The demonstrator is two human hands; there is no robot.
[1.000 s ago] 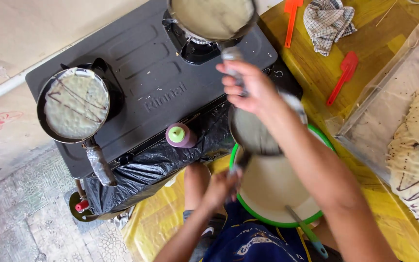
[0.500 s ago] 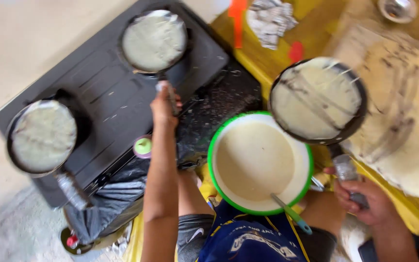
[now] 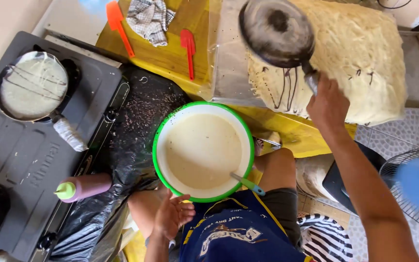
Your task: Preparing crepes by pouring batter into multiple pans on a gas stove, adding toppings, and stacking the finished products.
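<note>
Pan [image 3: 277,31], small and dark, turned bottom-up over the pale stack of thin crepes [image 3: 360,58]; I see my right hand [image 3: 327,104] clenched around its handle, fingers wrapped tight, arm stretched up and to the right. Left hand [image 3: 173,213] empty, palm up, fingers loosely spread, resting low just beside the rim of the green-edged bowl [image 3: 158,131], well apart from the pan. Bowl holds pale batter, with a teal-handled utensil [image 3: 248,183] leaning at its lower right edge. Second pan [image 3: 32,85] with a streaked crepe sits on the grey stove [image 3: 20,160] at left. Pink squeeze bottle [image 3: 83,187] lies near the stove's edge. Two orange-red spatulas [image 3: 188,48] and a checked cloth [image 3: 150,17] lie on the yellow sheet above.
</note>
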